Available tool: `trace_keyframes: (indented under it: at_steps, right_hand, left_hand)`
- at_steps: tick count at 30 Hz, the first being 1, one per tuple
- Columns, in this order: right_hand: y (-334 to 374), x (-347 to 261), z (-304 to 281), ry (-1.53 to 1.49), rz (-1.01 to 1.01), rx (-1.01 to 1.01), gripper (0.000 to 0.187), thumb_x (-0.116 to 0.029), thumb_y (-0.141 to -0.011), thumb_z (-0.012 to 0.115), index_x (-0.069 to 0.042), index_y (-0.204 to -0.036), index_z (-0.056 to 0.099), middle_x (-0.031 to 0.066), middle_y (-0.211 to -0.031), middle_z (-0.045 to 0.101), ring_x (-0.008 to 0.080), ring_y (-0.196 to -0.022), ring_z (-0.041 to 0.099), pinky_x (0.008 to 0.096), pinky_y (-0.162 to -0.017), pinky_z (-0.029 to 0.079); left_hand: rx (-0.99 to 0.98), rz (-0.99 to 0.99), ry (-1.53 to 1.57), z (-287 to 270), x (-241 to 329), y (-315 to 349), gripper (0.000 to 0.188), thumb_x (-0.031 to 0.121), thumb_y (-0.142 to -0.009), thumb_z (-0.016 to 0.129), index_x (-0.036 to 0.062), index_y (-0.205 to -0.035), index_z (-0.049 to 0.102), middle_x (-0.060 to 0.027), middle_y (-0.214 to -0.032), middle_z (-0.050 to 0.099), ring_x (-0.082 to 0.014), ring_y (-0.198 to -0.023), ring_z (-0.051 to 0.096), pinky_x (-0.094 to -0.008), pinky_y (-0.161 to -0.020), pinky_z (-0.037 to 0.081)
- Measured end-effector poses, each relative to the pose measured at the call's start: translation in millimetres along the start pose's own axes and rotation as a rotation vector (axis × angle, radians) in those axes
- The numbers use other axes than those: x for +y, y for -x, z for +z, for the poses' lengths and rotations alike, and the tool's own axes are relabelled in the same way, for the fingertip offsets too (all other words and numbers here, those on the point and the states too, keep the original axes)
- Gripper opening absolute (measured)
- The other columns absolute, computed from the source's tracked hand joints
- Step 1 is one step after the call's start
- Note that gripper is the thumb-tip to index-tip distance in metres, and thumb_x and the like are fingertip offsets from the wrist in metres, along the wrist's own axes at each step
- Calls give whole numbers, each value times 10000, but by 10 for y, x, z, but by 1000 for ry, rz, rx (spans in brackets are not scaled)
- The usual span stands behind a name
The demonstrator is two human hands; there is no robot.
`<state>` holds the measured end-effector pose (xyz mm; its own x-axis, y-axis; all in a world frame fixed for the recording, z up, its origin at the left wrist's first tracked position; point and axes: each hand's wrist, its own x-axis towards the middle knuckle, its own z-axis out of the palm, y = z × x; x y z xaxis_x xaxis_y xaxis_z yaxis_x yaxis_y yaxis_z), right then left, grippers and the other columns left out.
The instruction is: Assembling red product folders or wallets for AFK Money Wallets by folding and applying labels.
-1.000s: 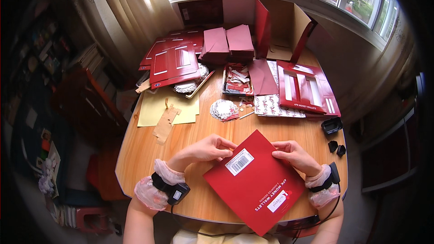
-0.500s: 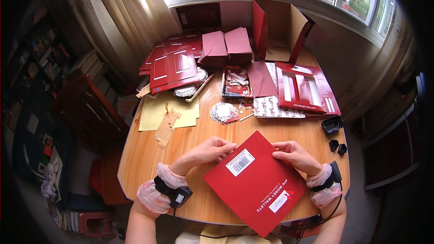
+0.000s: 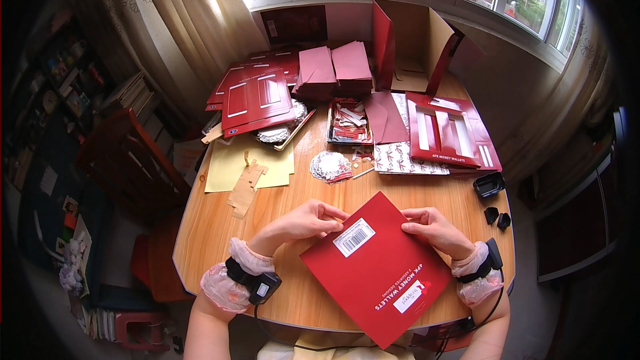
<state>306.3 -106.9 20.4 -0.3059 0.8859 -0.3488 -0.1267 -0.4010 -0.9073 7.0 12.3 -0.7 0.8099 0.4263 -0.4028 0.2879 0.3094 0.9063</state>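
A flat red cardboard package (image 3: 373, 263) is held tilted at the near edge of the table, one corner pointing away from me. It carries a white barcode sticker (image 3: 354, 237), and white print with a small pale label lies toward its lower right. My left hand (image 3: 310, 219) pinches its upper left edge, fingertips partly behind it. On the upper right edge, my right hand (image 3: 433, 228) grips with the thumb on the front face; the other fingers are largely hidden behind. Both wrists wear gathered cuffs and strapped-on black devices.
Beyond my hands lie yellow sheets (image 3: 220, 172) with a tan cardboard strip (image 3: 247, 190), round patterned cards (image 3: 329, 167) and a tray of small red-and-white pieces (image 3: 349, 120). Farther back are pink envelope stacks (image 3: 351, 61), red window-cut cards (image 3: 257, 103) and an open box (image 3: 413, 47). Black containers (image 3: 490, 185) sit right.
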Motion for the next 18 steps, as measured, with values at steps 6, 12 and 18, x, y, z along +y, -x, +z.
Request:
trace_keyframes:
  at_steps: [6, 12, 18]
  right_hand:
    - [-5, -13, 11, 21, -13, -13, 397, -102, -951, 605, 59, -1306, 531, 105, -1117, 678, 122, -935, 666, 241, -838, 543]
    - [-12, 6, 28, -34, -41, 5, 303, -97, -952, 609, 9, -1230, 549, 84, -1079, 683, 106, -915, 663, 224, -821, 537]
    - [-41, 101, -30, -57, -62, -19, 148, -100, -964, 599, -46, -1071, 512, 75, -1014, 685, 96, -882, 654, 218, -784, 531]
  left_hand:
    - [50, 21, -36, 24, -37, -37, 347, 193, -925, 659, 20, -1226, 642, -11, -1012, 704, -35, -857, 622, -176, -667, 473]
    - [201, 94, 56, 146, -23, -100, 318, 173, -929, 663, -15, -1185, 654, -59, -1002, 712, -75, -847, 649, -217, -756, 525]
    - [98, 165, 92, 52, -97, -102, 364, 132, -906, 681, -35, -1224, 621, -79, -1072, 697, -99, -937, 645, -244, -853, 521]
